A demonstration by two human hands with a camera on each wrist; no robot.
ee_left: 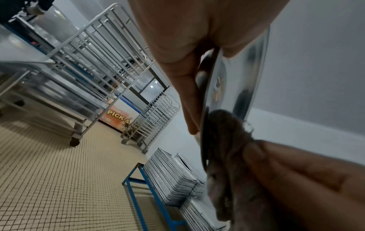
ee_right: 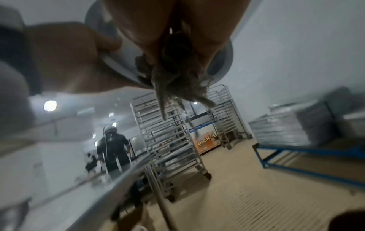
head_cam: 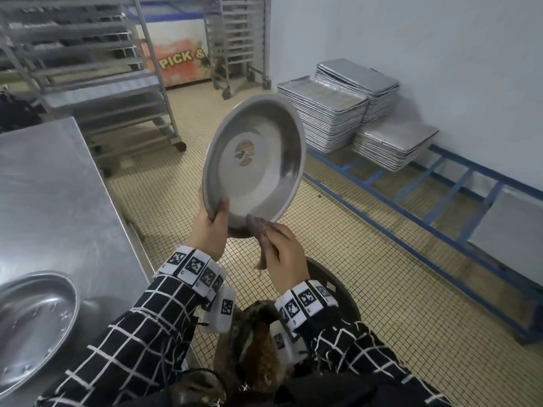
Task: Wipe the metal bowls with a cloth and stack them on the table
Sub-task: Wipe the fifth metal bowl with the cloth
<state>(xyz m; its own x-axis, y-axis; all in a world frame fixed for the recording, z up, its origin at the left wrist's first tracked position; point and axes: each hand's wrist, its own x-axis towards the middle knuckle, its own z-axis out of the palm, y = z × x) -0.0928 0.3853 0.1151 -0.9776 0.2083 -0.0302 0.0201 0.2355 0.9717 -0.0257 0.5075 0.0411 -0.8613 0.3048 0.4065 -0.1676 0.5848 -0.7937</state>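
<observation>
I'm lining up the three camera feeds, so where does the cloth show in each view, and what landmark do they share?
Head: the cloth sits low centre, held by the right hand against the lower rim of the raised metal bowl.
Left wrist: lower right, dark cloth pressed on the bowl's edge.
Right wrist: top centre, frayed cloth hanging below the hand.
Shared landmark: the orange "PICK &" sign.

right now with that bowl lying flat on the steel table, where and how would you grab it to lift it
Take the bowl on the table by its flared rim on the edge nearest the person, thumb inside and fingers under the lip, as the left hand grips the held bowl. It lies open side up, so the rim is its only thin, exposed edge.
</observation>
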